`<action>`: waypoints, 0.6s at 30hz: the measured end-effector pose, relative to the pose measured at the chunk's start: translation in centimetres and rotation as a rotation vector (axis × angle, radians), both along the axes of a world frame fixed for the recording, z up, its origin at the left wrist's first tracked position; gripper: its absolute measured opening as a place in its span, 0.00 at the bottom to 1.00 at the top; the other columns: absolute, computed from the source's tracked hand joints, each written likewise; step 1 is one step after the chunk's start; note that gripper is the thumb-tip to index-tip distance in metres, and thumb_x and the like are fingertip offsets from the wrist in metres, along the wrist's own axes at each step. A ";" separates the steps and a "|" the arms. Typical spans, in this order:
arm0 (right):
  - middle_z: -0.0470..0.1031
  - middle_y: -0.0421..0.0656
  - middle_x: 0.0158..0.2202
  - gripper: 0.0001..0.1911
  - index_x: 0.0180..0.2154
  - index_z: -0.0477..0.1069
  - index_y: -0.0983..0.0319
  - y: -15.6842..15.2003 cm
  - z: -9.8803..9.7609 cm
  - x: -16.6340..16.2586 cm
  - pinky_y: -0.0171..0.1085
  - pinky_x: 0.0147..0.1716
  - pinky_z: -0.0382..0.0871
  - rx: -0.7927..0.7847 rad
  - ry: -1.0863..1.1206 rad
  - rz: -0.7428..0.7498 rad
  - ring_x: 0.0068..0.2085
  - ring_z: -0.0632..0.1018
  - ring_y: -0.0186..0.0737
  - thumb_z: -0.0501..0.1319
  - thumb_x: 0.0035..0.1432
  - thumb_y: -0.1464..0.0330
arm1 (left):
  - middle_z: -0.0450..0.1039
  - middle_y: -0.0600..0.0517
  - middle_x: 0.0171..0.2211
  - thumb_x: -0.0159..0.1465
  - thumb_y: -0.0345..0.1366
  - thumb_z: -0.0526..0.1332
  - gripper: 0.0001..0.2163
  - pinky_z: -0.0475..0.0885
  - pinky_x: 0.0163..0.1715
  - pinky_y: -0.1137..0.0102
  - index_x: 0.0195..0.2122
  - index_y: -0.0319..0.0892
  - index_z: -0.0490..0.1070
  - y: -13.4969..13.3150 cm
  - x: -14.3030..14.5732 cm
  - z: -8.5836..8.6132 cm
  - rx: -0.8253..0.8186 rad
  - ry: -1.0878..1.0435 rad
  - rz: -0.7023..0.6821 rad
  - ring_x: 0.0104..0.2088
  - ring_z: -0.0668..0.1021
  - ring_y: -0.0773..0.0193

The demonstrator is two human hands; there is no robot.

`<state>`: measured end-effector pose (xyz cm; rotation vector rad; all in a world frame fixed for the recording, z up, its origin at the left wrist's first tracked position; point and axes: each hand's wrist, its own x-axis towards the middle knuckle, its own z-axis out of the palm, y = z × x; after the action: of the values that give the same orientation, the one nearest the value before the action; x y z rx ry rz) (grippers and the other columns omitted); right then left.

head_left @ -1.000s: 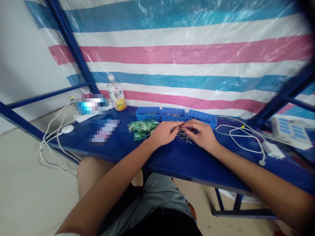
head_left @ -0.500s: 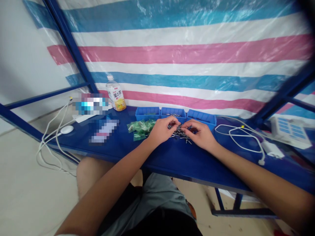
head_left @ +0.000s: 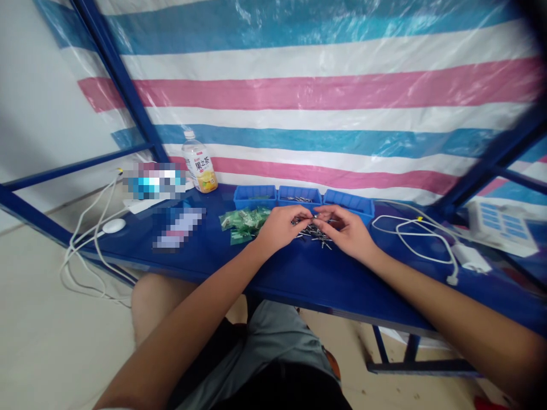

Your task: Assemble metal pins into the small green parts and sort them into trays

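Observation:
My left hand (head_left: pixel 282 229) and my right hand (head_left: pixel 344 229) meet at the fingertips above a heap of small dark and silver metal pins (head_left: pixel 319 234). Both hands are closed in a pinch. A small piece seems to sit between the fingertips, too small to make out. Just left of my left hand lies a pile of green plastic packets (head_left: pixel 243 222). Behind the hands stand three blue bins in a row: a left bin (head_left: pixel 255 199), a middle bin (head_left: pixel 294 200) with thin metal pieces in it, and a right bin (head_left: pixel 363 212) partly hidden by my right hand.
A drink bottle (head_left: pixel 200 164) stands at the back left. White cables (head_left: pixel 412 230) and a charger (head_left: pixel 471 257) lie on the right, near a white power strip (head_left: pixel 502 225). A blurred-out flat item (head_left: pixel 179 228) lies at left. Blue posts (head_left: pixel 123 85) frame the table.
The fingertips of my two hands have come together and now touch. The heap and bins stay in place; the view has shifted slightly.

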<state>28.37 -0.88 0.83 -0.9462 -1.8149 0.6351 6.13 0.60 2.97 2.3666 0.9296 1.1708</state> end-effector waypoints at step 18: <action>0.81 0.45 0.34 0.14 0.40 0.81 0.59 0.0 0.2 0.2 0.40 0.30 0.74 0.180 -0.149 -0.188 0.32 0.80 0.42 0.66 0.66 0.56 | 0.80 0.47 0.56 0.75 0.37 0.56 0.17 0.78 0.54 0.61 0.62 0.45 0.76 -0.4 0.1 0.0 0.008 0.048 -0.058 0.51 0.84 0.56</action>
<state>28.55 -0.88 1.07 -1.0485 -1.8504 0.2862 6.20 0.19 2.99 2.4215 0.8666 1.1019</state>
